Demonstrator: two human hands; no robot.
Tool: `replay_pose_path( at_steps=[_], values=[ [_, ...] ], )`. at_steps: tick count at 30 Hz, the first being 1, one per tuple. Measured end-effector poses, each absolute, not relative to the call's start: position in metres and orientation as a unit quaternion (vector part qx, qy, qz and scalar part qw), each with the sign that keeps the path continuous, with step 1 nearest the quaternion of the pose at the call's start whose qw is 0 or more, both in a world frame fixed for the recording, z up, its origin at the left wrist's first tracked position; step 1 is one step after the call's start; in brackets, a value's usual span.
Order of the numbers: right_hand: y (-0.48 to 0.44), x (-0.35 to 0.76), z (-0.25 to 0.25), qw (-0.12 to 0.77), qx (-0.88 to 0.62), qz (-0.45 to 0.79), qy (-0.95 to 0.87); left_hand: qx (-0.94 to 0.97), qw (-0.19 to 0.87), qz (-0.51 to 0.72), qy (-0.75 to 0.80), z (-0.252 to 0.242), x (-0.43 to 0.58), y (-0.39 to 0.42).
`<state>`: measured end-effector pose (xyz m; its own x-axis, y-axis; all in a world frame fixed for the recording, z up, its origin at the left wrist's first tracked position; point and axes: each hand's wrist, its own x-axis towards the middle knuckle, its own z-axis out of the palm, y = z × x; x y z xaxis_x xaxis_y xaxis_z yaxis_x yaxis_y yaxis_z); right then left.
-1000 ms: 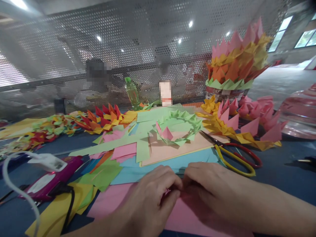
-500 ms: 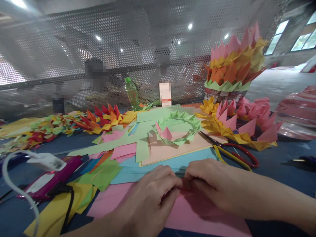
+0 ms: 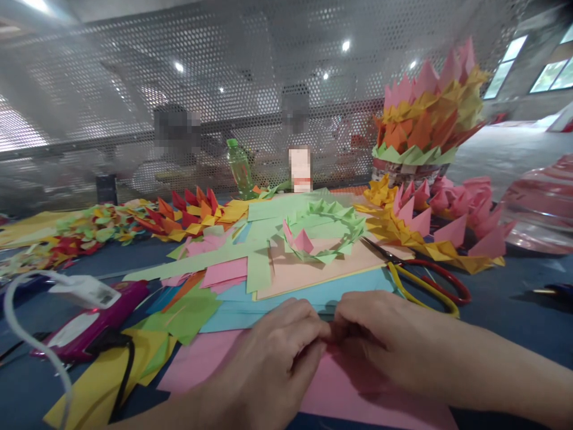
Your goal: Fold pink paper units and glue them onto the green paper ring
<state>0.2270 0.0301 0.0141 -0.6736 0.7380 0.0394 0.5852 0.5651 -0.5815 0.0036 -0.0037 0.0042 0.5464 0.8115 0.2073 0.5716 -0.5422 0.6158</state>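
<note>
Over a pink paper sheet [image 3: 344,391], my left hand [image 3: 277,352] and my right hand [image 3: 385,337] meet fingertip to fingertip. Both are closed, with thumbs and fingers pinched together. A trace of pink shows where they meet, but the fingers hide whatever is between them. Just beyond lies a ring of folded green paper [image 3: 349,224] with a pink folded paper point [image 3: 302,241] on its near left side. It rests on a peach sheet [image 3: 286,278]. Scissors with red and yellow handles [image 3: 432,292] lie beyond my right hand.
A purple power strip [image 3: 71,334] with a white plug and cords sits at left. Folded red and orange pieces [image 3: 188,215] and a green bottle [image 3: 239,170] stand farther back. At right are pink and yellow folded pieces [image 3: 416,221] and a tall tiered paper piece [image 3: 421,119].
Both hands stay pinched in nearly the same place. My right hand has shifted very slightly downward; the papers and scissors look unmoved.
</note>
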Motion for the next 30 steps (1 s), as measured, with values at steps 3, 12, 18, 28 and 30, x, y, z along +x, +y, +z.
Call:
replay_pose_path(
  at_steps=[3,12,18,28,30],
  values=[
    [0.030,0.227,0.015,0.137,-0.382,0.275,-0.872,0.844,0.248,0.240,0.410,0.005,0.003,-0.005],
    [0.027,0.220,0.018,0.118,-0.404,0.270,-0.866,0.848,0.240,0.244,0.404,0.004,0.003,-0.003],
    [0.029,0.218,0.022,0.102,-0.411,0.285,-0.860,0.847,0.240,0.240,0.408,0.003,0.003,-0.002],
    [0.031,0.218,0.023,0.057,-0.443,0.260,-0.856,0.867,0.198,0.264,0.374,0.007,0.003,-0.007],
    [0.032,0.216,0.025,0.038,-0.453,0.257,-0.853,0.874,0.156,0.259,0.381,0.007,0.002,-0.007]
  ],
)
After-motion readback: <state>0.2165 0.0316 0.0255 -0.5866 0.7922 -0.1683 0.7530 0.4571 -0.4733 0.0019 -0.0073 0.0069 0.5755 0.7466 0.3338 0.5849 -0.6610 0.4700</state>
